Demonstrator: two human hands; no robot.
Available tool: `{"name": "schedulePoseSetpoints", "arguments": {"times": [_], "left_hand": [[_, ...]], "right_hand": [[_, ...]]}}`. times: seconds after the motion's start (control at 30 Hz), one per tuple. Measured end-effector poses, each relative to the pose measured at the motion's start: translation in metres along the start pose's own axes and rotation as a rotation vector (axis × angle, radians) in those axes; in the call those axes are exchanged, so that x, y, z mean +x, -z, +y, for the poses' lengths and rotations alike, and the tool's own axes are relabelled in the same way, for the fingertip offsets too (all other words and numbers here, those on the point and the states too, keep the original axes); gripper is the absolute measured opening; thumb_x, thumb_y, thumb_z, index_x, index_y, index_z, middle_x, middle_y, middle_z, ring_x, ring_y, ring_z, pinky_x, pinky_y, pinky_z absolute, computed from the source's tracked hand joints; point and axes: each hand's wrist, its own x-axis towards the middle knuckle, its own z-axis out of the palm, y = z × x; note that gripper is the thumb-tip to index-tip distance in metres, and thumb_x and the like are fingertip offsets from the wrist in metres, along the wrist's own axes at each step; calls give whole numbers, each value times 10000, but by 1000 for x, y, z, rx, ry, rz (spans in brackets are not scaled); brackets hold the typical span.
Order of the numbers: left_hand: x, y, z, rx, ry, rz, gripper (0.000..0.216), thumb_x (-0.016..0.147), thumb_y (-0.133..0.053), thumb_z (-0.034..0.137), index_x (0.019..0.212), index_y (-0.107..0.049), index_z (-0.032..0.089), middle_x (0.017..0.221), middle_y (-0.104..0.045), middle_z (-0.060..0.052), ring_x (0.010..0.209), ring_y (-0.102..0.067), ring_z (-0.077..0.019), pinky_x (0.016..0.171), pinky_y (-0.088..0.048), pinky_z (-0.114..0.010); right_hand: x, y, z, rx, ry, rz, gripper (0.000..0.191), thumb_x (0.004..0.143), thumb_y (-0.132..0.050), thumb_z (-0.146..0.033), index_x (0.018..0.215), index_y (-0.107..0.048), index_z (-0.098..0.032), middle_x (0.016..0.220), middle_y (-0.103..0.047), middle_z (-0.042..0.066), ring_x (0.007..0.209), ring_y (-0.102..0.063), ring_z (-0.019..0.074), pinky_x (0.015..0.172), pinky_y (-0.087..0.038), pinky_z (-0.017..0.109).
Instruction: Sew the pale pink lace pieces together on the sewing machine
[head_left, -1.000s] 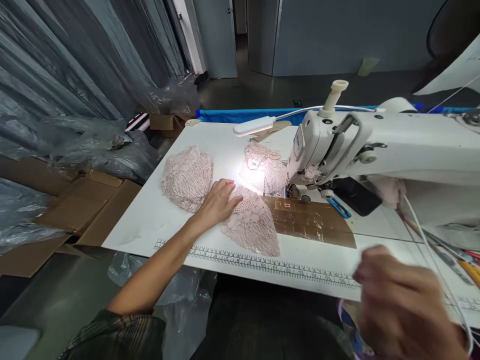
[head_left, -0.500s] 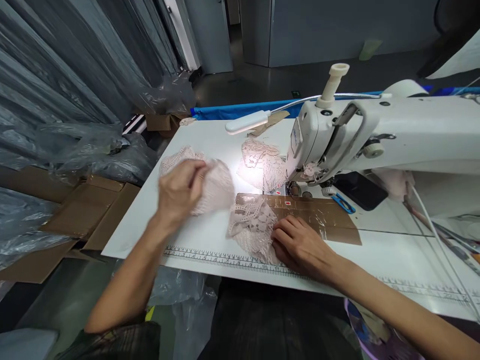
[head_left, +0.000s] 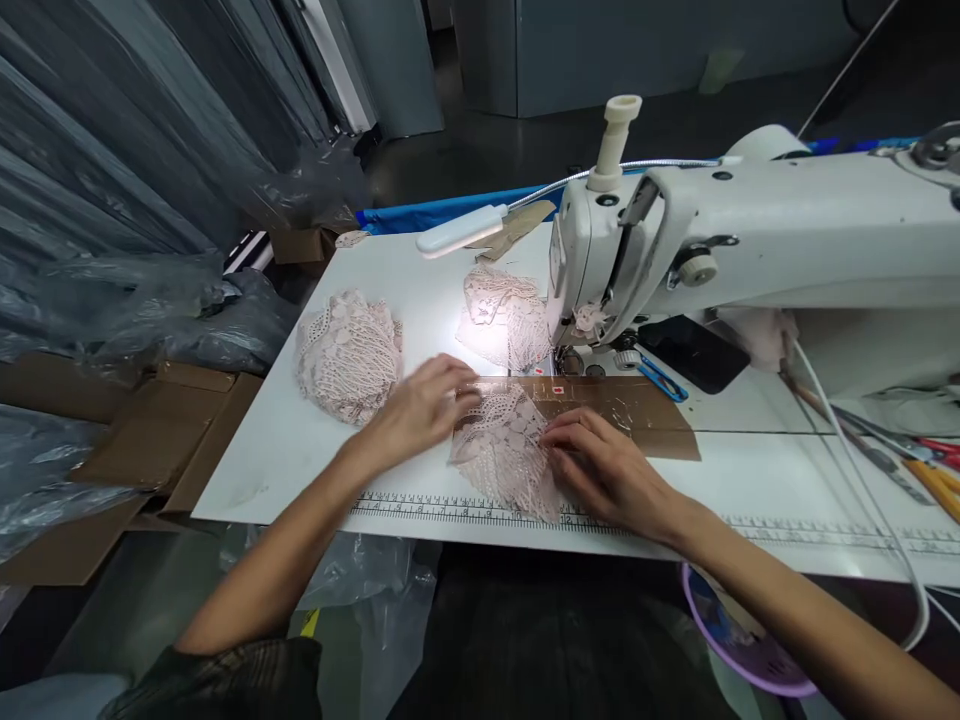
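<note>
A pale pink lace piece lies partly on brown taped cardboard at the front of the table. My right hand pinches its right edge between thumb and fingers. At its upper left edge is my left hand, slightly blurred, with fingers stretched out and nothing visible in them. Farther left rests a heap of pink lace pieces. More lace sits under the lamp, beside the needle area of the white sewing machine.
A black phone and blue thread snips lie under the machine arm. A printed ruler runs along the front edge of the table. Open cardboard boxes stand at the left; a purple basket is below right.
My left hand has let go of a lace piece on the left heap and moved right to the front piece. My right hand stays at that piece's right edge. The view has shifted slightly.
</note>
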Motion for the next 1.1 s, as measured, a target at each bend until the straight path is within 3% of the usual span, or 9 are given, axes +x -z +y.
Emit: {"name": "schedulePoseSetpoints", "arguments": {"times": [0.1, 0.23, 0.33, 0.47, 0.6, 0.7, 0.77, 0.9, 1.1], "left_hand": [[7, -21, 15, -46, -24, -102, 185, 970, -469, 289, 898, -590, 169, 927, -590, -60, 853, -565, -178, 691, -496, -296], [13, -27, 33, -180, -30, 24, 161, 969, -465, 254, 884, -568, 162, 795, -614, -27, 700, -572, -141, 627, -471, -263], [15, -26, 54, -395, -57, 48, 139, 942, -543, 258, 875, -630, 172, 785, -673, -18, 675, -625, -126, 622, -500, -241], [10, -19, 71, -555, -98, -16, 184, 948, -522, 241, 976, -698, 192, 935, -723, -65, 845, -682, -164, 751, -558, -284], [5, 3, 61, -602, 60, -17, 240, 949, -534, 290, 1119, -677, 197, 971, -712, -76, 846, -678, -164, 693, -557, -254], [11, 21, 50, -662, 206, -40, 273, 925, -586, 331, 1150, -653, 191, 675, -632, 4, 476, -511, -76, 407, -393, -172], [19, 24, 47, -712, 265, -77, 320, 897, -625, 358, 1166, -640, 185, 589, -571, 38, 398, -403, -53, 352, -306, -167], [29, 9, 56, -845, 295, -215, 411, 879, -638, 392, 1223, -616, 168, 780, -685, -39, 593, -607, -117, 467, -452, -193], [14, 2, 59, -870, 354, -244, 408, 918, -578, 390, 1255, -592, 160, 830, -710, -68, 658, -664, -151, 550, -515, -232]], "right_hand": [[-2, 0, 2, 83, -70, 47, 184, 936, -469, -186, 1082, -580, -160, 999, -605, 98, 923, -599, 178, 809, -528, 347], [5, 1, -4, 407, -352, -11, 319, 902, -580, -312, 1189, -573, -171, 1057, -647, 99, 933, -632, 183, 849, -542, 369], [16, 3, -14, 792, -435, -164, 470, 857, -656, -406, 1243, -552, -159, 1090, -646, 85, 985, -627, 169, 899, -524, 343], [23, 2, -21, 969, -459, -204, 410, 807, -714, -443, 1081, -636, -147, 932, -660, 39, 848, -612, 130, 773, -524, 271], [21, 6, -11, 1154, -620, -223, 442, 755, -767, -423, 1074, -645, -142, 969, -694, 74, 839, -660, 145, 785, -547, 299], [27, 15, -1, 1136, -706, -260, 397, 784, -747, -397, 1067, -655, -134, 999, -704, 109, 825, -687, 162, 780, -567, 324], [36, 21, 0, 1121, -711, -260, 363, 818, -713, -412, 1042, -663, -130, 993, -704, 114, 857, -686, 163, 802, -562, 319], [52, 22, -6, 1199, -571, -330, 401, 877, -604, -518, 898, -668, -123, 907, -694, 85, 883, -653, 150, 876, -524, 318], [47, 17, -2, 958, -612, -340, 293, 808, -673, -402, 676, -570, -162, 693, -608, 9, 651, -549, 116, 662, -490, 264]]}}
